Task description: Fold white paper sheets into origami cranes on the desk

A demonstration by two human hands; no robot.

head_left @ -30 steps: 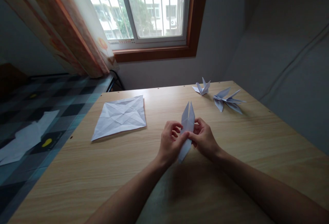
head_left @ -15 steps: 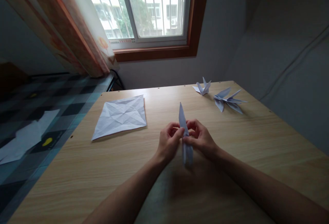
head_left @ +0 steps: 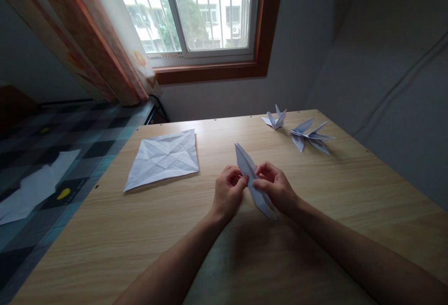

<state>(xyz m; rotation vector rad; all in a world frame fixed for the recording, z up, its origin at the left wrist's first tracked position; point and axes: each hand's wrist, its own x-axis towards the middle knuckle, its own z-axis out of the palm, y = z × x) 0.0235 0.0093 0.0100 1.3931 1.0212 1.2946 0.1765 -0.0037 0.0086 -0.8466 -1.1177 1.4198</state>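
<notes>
A long, narrow piece of folded white paper [head_left: 259, 198] is held above the table, slanting from far left to near right. My left hand [head_left: 229, 188] pinches its left edge near the middle between thumb and fingers. My right hand [head_left: 276, 184] pinches the opposite edge, the thumb lying on the near face. Thin layers part slightly at the paper's lower end. Some of my fingertips are hidden behind the paper.
A creased square sheet [head_left: 168, 158] lies on the wooden table [head_left: 157, 230] to the left. At the back right stand a small paper crane [head_left: 276, 119] and a spiky folded paper model [head_left: 310, 136]. Torn paper [head_left: 38, 186] rests on the checked cloth [head_left: 115, 123].
The folded paper has turned from nearly upright to a slant, its top swinging left and its lower end right, so more of its broad face shows. Both hands keep hold of it.
</notes>
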